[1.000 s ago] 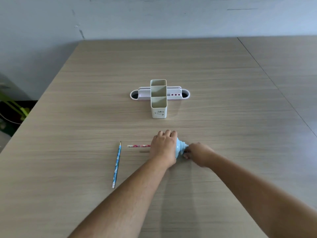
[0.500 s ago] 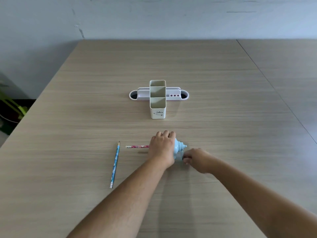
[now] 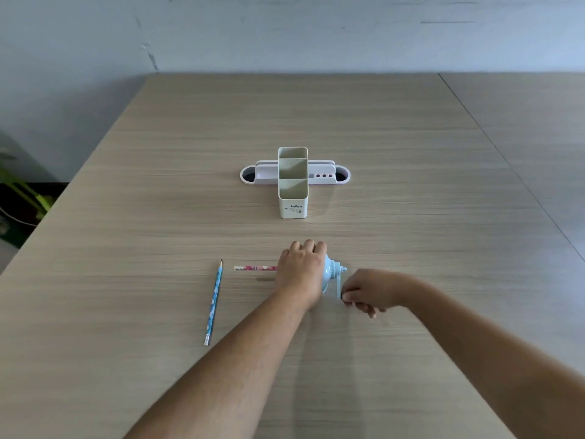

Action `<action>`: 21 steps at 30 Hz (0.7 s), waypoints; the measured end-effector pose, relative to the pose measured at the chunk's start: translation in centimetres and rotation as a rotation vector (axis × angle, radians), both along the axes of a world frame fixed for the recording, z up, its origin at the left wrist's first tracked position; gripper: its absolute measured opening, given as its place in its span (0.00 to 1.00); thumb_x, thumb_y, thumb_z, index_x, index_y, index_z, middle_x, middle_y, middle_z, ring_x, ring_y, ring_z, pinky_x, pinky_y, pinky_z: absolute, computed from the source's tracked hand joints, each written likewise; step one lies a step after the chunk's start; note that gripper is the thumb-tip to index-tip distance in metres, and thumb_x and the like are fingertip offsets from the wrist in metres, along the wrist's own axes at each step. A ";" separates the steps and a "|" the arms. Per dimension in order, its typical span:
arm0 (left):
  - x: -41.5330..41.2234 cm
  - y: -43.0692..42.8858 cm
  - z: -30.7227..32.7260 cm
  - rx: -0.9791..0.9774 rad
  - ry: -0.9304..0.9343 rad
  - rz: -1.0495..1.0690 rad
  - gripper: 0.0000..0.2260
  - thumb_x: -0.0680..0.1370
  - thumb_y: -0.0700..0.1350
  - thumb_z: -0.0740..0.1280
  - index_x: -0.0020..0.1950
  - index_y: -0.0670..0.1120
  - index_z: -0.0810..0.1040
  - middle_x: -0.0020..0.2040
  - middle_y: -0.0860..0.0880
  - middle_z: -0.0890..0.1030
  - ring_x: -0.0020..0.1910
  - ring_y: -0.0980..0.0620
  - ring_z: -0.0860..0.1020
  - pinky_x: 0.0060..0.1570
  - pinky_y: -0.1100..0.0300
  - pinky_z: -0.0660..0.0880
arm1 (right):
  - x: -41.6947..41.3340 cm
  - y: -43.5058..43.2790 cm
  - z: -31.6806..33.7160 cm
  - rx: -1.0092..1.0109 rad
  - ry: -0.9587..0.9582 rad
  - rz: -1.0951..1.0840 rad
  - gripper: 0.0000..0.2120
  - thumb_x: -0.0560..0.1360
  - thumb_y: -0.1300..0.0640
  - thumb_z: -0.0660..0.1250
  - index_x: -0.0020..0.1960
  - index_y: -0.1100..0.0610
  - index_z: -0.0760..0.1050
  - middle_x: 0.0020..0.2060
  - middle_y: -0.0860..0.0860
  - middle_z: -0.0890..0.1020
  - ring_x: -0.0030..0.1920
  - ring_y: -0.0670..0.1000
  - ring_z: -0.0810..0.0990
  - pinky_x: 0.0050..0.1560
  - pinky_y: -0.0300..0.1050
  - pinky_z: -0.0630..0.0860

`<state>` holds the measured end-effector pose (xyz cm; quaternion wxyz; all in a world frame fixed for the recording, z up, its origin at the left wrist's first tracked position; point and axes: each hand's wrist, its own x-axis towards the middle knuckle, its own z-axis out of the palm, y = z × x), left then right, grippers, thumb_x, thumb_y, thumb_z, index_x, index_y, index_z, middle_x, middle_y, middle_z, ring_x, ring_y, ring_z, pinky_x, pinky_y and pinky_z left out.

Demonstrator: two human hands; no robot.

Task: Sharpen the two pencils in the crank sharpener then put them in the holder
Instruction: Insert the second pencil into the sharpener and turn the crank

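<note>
A light blue crank sharpener [image 3: 332,274] stands on the wooden table [image 3: 411,185], mostly covered by my left hand [image 3: 302,269], which grips its body from above. A pink patterned pencil [image 3: 254,268] sticks out horizontally to the left of that hand, its tip end hidden inside. My right hand [image 3: 372,291] pinches the crank handle at the low point of its arm. A blue patterned pencil [image 3: 214,302] lies loose on the table to the left, point facing away. The cream holder [image 3: 293,185] with three square compartments stands behind, all compartments showing nothing inside.
A white oval tray [image 3: 342,176] with end wells and small holes lies crosswise under the holder. A seam with a second table [image 3: 538,122] runs along the right. The table's left edge drops to the floor, with a green plant [image 3: 28,194] there.
My right hand has swung the crank handle from beside the sharpener's axle down toward me. My left hand and both pencils stay put.
</note>
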<state>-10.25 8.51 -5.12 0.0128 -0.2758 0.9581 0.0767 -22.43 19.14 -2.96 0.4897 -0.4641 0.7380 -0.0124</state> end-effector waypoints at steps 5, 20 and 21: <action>0.2 -0.2 0.2 0.006 0.002 -0.060 0.32 0.63 0.46 0.77 0.63 0.47 0.66 0.58 0.48 0.75 0.54 0.46 0.73 0.50 0.54 0.71 | -3.5 -2.9 3.3 -0.225 -0.017 -0.246 0.14 0.78 0.58 0.57 0.36 0.54 0.75 0.23 0.46 0.71 0.25 0.45 0.73 0.25 0.36 0.66; 0.0 -0.1 0.5 0.059 -0.055 -0.034 0.44 0.56 0.57 0.80 0.67 0.51 0.63 0.65 0.49 0.70 0.64 0.45 0.68 0.61 0.51 0.67 | -1.1 0.4 1.4 -0.008 -0.028 -0.263 0.10 0.78 0.53 0.61 0.54 0.55 0.77 0.33 0.49 0.79 0.35 0.47 0.80 0.30 0.38 0.72; 0.2 -0.1 0.9 0.062 -0.049 -0.047 0.49 0.55 0.60 0.79 0.70 0.53 0.60 0.68 0.49 0.67 0.67 0.46 0.66 0.64 0.50 0.64 | -1.5 0.2 2.0 -0.042 0.024 -0.258 0.10 0.77 0.53 0.61 0.55 0.56 0.77 0.35 0.49 0.79 0.37 0.49 0.80 0.33 0.41 0.74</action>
